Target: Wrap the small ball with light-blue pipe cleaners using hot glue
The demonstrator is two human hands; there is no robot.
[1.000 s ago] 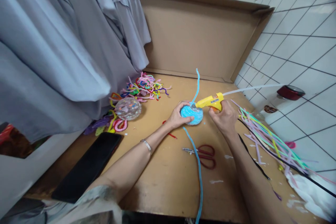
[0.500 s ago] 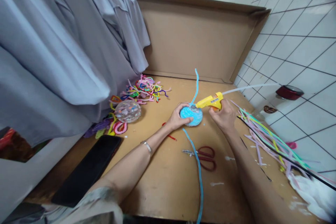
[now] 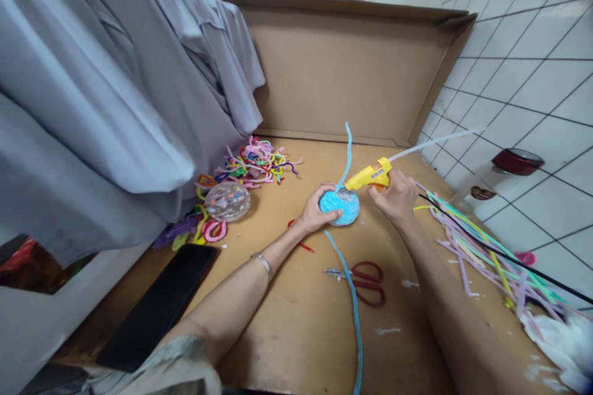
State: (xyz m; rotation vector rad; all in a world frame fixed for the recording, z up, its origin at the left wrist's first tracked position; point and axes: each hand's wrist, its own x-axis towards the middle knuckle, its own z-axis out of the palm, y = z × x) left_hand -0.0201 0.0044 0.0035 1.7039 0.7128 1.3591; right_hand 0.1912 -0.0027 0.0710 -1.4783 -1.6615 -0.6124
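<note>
My left hand [image 3: 319, 210] is closed round the left side of a ball wrapped in light blue pipe cleaner [image 3: 340, 211], thumb across its front. A loose blue end [image 3: 348, 151] sticks up from the ball's top. In my right hand [image 3: 396, 197] is a yellow hot glue gun [image 3: 370, 176], its nozzle at the top of the ball. A long translucent glue stick [image 3: 430, 143] juts from the gun's rear. Below the ball, another blue pipe cleaner [image 3: 354, 305] lies across red-handled scissors [image 3: 368, 284].
At left are a clear patterned ball [image 3: 228, 202], a heap of colourful pipe cleaner pieces [image 3: 262, 157] and a black phone [image 3: 160, 305]. Long pipe cleaners [image 3: 482, 247], a black cord [image 3: 509, 253] and a red-lidded jar [image 3: 516, 160] are on the right. A cardboard panel [image 3: 347, 74] stands behind.
The glue gun's rear has tipped up slightly, raising the glue stick's far end. Its nozzle stays at the ball's top. The whole view has shifted slightly.
</note>
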